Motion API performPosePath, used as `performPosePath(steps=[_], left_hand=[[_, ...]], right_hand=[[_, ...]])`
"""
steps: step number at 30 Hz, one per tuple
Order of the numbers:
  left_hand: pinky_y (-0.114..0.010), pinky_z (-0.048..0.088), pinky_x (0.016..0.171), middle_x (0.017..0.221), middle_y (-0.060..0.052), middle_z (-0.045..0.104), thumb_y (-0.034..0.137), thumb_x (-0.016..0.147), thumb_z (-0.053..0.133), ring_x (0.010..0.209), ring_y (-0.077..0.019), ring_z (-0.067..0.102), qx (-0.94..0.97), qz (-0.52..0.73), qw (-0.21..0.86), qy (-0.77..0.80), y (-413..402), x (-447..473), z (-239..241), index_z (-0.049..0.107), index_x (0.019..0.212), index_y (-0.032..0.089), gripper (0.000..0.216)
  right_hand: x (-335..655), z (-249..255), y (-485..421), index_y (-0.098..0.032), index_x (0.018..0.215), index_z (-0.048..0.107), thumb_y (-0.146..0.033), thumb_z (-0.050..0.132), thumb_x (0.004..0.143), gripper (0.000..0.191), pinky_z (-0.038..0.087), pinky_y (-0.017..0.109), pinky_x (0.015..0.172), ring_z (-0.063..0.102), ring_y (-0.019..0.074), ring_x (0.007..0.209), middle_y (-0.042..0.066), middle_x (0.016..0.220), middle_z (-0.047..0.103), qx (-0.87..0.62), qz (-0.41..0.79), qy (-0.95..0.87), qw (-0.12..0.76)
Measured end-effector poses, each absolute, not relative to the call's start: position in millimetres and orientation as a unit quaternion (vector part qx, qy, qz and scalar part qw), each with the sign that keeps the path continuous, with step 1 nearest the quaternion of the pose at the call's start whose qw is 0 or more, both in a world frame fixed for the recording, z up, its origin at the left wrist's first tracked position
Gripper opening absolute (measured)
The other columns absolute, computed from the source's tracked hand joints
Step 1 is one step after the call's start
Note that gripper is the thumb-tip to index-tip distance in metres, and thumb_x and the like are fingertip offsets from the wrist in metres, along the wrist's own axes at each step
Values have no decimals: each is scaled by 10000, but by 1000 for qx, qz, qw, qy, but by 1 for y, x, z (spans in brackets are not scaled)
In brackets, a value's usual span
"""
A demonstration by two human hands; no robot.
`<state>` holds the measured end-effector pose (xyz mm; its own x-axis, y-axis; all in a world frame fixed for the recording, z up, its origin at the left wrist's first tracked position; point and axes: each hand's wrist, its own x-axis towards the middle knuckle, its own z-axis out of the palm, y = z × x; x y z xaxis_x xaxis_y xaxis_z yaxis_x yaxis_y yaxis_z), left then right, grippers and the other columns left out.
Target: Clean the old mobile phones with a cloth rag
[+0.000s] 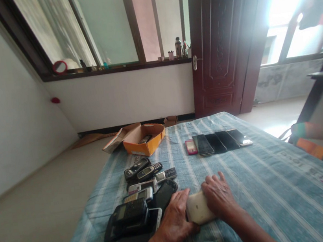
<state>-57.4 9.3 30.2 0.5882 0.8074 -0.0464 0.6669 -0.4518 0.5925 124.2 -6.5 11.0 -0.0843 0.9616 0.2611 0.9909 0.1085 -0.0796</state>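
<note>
A cream-white phone point(197, 208) lies back up on the blue striped cloth point(265, 186), held between both hands. My left hand point(175, 222) wraps its left edge, fingers curled round it. My right hand point(218, 195) lies over its right side, fingers pressed on it. Just left of my left hand sits a pile of old phones point(141, 195), keypad models and dark smartphones stacked loosely. Farther off, a row of phones point(218, 142) lies side by side, a pink one at its left end.
An open orange cardboard box point(144, 139) holding a phone stands at the far left corner of the cloth, its lid beside it. A dark wooden door point(222, 41) and a window sill with small items are behind. Colourful fabric point(318, 140) lies at the right.
</note>
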Motion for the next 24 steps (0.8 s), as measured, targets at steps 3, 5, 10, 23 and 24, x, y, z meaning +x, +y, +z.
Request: performPosePath(steps=[3,5,10,23,24], left_hand=[[-487,311,1133,1429,-157,475,196,540,748,1338,-338,400,840,128,290,440,10,-58,26,397,1421,144,950],[-499,308,1134,1437,-156,467,190,531,747,1336,-348,402,840,151,292,431,11,-58,22,369,1434,154,979],[-492,308,1138,1434,-178,467,201,529,752,1321,-353,423,842,195,282,416,12,-60,13,358,1432,135,988],[-415,314,1129,1418,-184,483,214,554,763,1304,-313,421,849,97,273,441,9,-54,34,430,1399,62,920],[-417,313,1129,1419,-181,482,214,554,764,1305,-315,420,849,97,273,441,9,-55,33,427,1402,69,923]], right_hand=[[108,11,-4,-183,791,685,-73,507,816,211,359,453,877,559,255,830,97,828,637,-642,-38,-755,128],[93,10,-3,-183,835,686,-119,534,828,165,372,418,821,545,254,832,97,840,635,-620,-21,-770,147],[75,3,-4,-184,982,670,-189,544,875,165,364,420,858,526,244,853,84,911,635,-575,-12,-795,193],[148,20,-17,-171,876,676,-88,445,896,247,333,449,898,565,259,896,86,940,651,-683,-22,-727,67],[145,20,-17,-163,876,679,-90,441,900,250,346,437,865,566,264,887,96,935,652,-688,-30,-722,62]])
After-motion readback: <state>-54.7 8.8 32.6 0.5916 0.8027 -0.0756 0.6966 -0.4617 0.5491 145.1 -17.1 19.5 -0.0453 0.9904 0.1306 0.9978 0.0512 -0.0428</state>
